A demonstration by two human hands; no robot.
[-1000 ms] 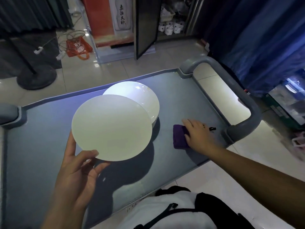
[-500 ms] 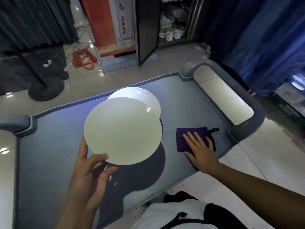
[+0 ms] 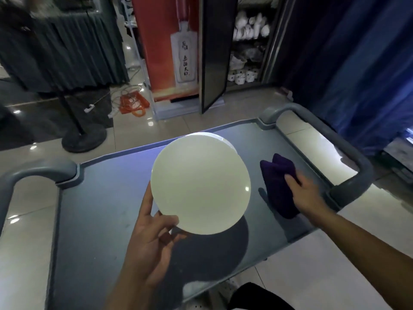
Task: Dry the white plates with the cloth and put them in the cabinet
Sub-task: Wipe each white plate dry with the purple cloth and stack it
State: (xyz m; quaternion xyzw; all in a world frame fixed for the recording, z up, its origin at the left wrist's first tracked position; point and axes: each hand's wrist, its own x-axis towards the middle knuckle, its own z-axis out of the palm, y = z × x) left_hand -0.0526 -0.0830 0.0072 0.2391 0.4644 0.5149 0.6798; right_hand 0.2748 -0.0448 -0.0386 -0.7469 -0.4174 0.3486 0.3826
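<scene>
In the head view, everything sits around the grey service cart (image 3: 93,220). The left hand (image 3: 152,245) grips a white plate (image 3: 200,186) by its near edge, thumb on top and fingers beneath, raised above the cart's top with its face tilted up toward the person. That hold likely leaves the whole face free for wiping. Behind the raised plate, a second white plate (image 3: 223,139) rests on the cart top, mostly hidden, probably waiting its turn. To the right of the raised plate, above the cart's right side, the right hand (image 3: 306,195) clutches the purple cloth (image 3: 279,186), which hangs in loose folds, apart from the plate. Wiping looks about to begin. Beyond the cart's far edge stands the cabinet (image 3: 248,41), its dark door (image 3: 214,52) swung open and white crockery on its shelves, ready to take dried plates.
</scene>
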